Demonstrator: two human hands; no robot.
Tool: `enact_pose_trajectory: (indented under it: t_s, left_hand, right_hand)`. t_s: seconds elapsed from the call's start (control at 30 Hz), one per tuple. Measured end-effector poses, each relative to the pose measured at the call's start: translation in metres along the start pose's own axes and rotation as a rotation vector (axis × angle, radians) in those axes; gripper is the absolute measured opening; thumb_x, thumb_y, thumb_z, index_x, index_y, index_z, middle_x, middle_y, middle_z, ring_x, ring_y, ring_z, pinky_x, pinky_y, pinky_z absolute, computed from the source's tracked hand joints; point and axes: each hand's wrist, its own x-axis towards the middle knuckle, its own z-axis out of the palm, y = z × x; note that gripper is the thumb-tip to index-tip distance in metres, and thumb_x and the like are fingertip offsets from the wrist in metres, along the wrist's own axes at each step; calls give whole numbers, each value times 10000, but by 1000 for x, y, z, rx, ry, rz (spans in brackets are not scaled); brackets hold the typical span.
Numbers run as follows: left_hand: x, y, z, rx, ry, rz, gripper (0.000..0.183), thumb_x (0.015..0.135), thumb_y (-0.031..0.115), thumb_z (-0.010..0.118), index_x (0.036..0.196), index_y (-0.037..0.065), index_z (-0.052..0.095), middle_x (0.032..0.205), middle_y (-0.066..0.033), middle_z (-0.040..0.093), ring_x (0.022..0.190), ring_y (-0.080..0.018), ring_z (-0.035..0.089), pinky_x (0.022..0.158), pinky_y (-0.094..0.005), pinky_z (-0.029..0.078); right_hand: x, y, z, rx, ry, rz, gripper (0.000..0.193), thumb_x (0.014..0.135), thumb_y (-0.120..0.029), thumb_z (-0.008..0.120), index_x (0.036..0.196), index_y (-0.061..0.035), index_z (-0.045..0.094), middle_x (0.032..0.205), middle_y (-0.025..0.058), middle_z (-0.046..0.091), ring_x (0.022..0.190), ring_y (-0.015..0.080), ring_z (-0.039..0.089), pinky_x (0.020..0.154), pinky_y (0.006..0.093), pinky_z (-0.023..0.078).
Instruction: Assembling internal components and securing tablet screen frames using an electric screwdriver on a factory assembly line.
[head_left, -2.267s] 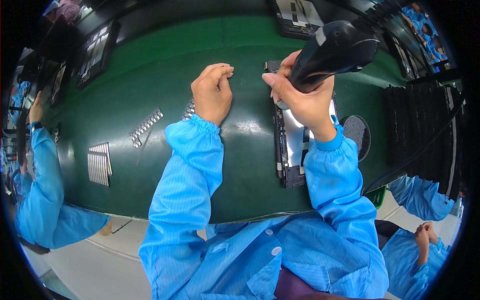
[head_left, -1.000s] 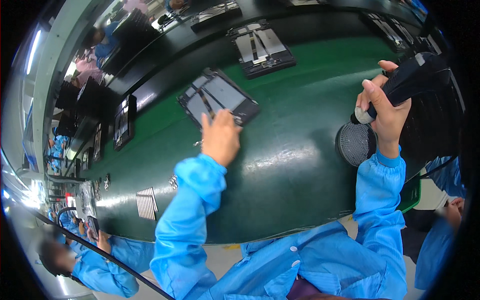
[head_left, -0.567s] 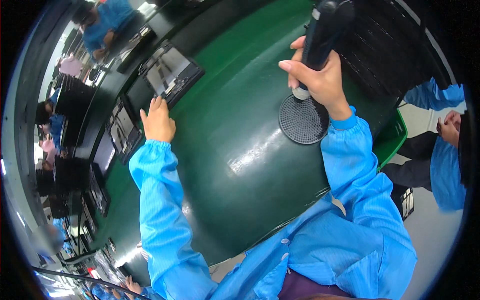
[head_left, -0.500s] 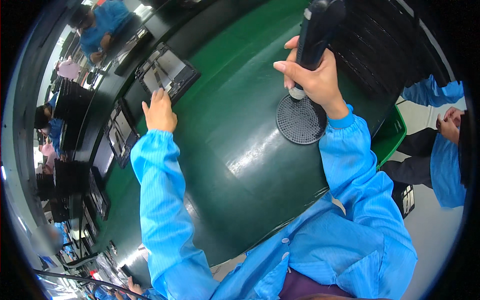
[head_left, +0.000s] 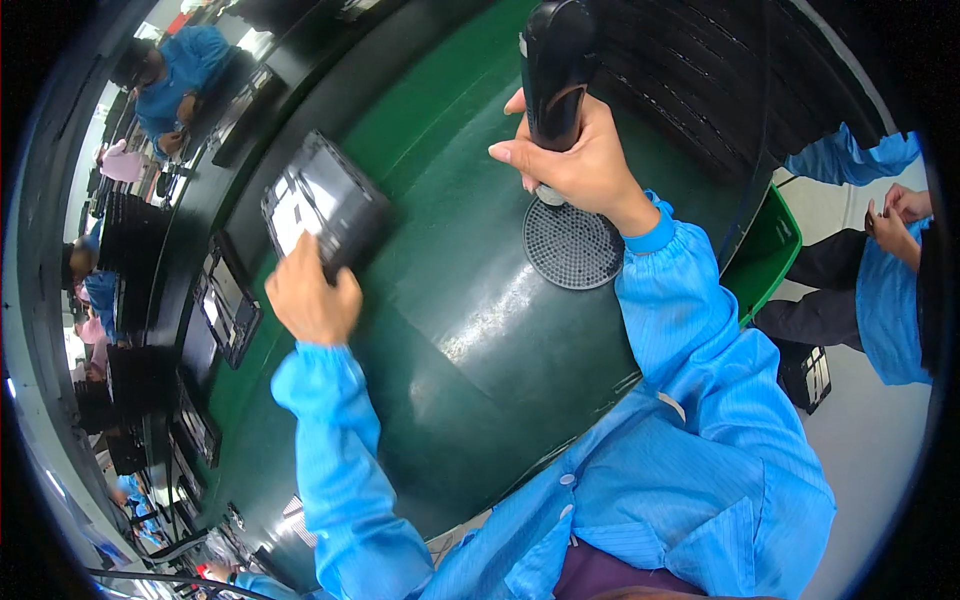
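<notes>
My left hand (head_left: 310, 298) grips the near edge of a black tray (head_left: 325, 205) that carries a flat grey panel and lies on the green belt (head_left: 440, 330). My right hand (head_left: 575, 165) is wrapped around a black power screwdriver (head_left: 555, 65) held upright. Its tip hangs just above a round black perforated mat (head_left: 575, 248) on the belt. Both arms wear blue sleeves.
Several more black trays (head_left: 228, 310) sit along the belt to the left. A stack of black ribbed trays (head_left: 720, 90) stands at the far right behind a green bin (head_left: 765, 250). One seated person in blue (head_left: 885, 280) is at the right, others work at the far left.
My left hand has taken hold of the tray and drawn it nearer along the belt. My right hand with the screwdriver has stayed above the round mat.
</notes>
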Motion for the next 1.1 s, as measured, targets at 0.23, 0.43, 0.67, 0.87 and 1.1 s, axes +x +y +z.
enact_pose_trajectory:
  t_s: [0.23, 0.43, 0.67, 0.87, 1.1]
  left_hand:
    - [-103, 82, -64, -245, -178, 105, 646, 581, 71, 688, 1195, -36, 518, 1272, -154, 522, 1240, -354, 434, 1035, -548, 238]
    - [-138, 130, -75, -403, -195, 48, 556, 601, 24, 698, 1125, -53, 529, 1245, -173, 536, 1223, -366, 453, 1033, -609, 193]
    - [-152, 148, -84, -699, -102, 128, 445, 628, 21, 703, 1052, 3, 570, 1160, -137, 588, 1123, -324, 543, 990, -573, 296]
    - [-104, 97, -96, -833, 69, -628, 172, 801, -43, 612, 970, -14, 607, 941, -133, 671, 820, -194, 657, 752, -314, 502]
    - [-110, 45, -62, -1217, 8, -788, 147, 817, 21, 659, 948, -45, 643, 948, -119, 666, 780, -118, 620, 692, -227, 490]
  right_hand:
    - [2, 5, -1, -3, 13, 22, 312, 714, -32, 754, 929, -24, 527, 636, 15, 561, 490, 84, 542, 439, 233, 438]
    - [2, 6, 2, -29, 14, 55, 315, 709, -31, 755, 916, -14, 517, 636, 22, 562, 482, 87, 541, 435, 233, 438]
    - [1, 6, 6, -25, 19, 53, 304, 712, -31, 750, 923, -21, 532, 637, 24, 571, 486, 83, 540, 442, 228, 433]
    - [-4, -13, 10, -136, 39, -40, 268, 755, -34, 716, 975, -39, 563, 619, 22, 575, 488, 81, 547, 463, 216, 436]
    - [-14, -23, 61, 3, -197, -140, 260, 763, -56, 716, 980, -36, 574, 615, 26, 586, 507, 102, 574, 502, 203, 446]
